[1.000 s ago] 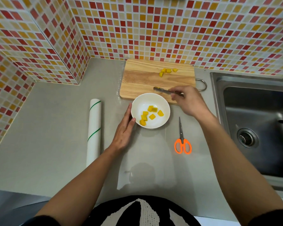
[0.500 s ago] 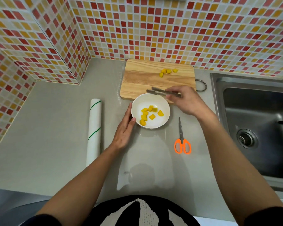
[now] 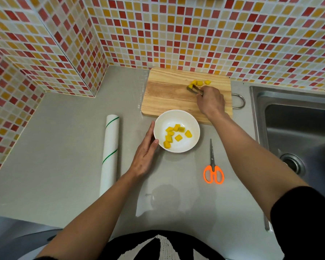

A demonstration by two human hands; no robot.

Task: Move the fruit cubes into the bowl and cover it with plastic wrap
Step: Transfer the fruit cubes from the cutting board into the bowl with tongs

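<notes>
A white bowl stands on the counter in front of the wooden cutting board and holds several yellow fruit cubes. Three more fruit cubes lie at the board's far edge. My right hand grips metal tongs whose tips reach the nearest of those cubes. My left hand rests with straight fingers against the bowl's left side. A roll of plastic wrap lies on the counter to the left.
Orange-handled scissors lie right of the bowl. A steel sink fills the right side. Tiled walls close the back and the left corner. The board's metal handle loop sticks out toward the sink.
My right hand has carried the tongs from over the bowl's far rim back across the board to the remaining cubes. The left hand and bowl have stayed put.
</notes>
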